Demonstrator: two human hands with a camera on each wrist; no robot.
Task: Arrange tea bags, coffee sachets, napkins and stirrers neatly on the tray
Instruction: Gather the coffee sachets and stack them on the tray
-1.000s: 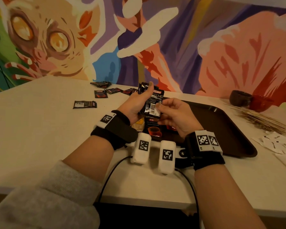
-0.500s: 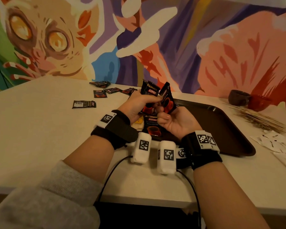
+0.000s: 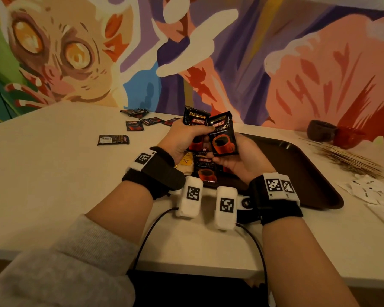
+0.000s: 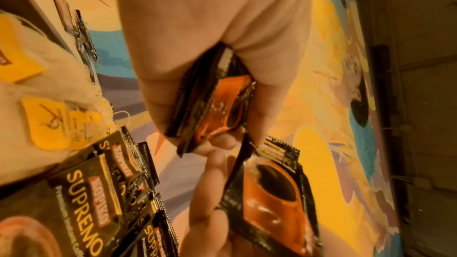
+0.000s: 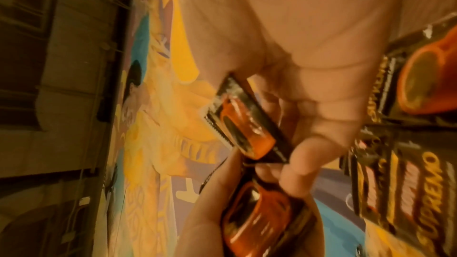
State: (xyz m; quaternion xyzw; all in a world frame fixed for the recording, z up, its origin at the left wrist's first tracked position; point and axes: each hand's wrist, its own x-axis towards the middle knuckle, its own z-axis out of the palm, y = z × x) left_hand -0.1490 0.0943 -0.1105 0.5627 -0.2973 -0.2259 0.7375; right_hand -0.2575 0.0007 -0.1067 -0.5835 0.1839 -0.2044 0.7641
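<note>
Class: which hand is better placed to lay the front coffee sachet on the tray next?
Probably the right hand: it holds the front black-and-orange Kopiko coffee sachet over the dark brown plastic tray, while the left hand grips the other sachets.

Tray (image 3: 315,173) center-right on table (image 3: 53,173); loose sachets (image 3: 134,125) far left; stirrers (image 3: 346,158), napkins (image 3: 375,191) right of tray.

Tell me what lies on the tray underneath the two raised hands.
On the brown tray, a flat Kopiko coffee sachet shows, with tea bags beside it to the left. More sachets overlap there; the hands hide their count and the tray's near edge.
</note>
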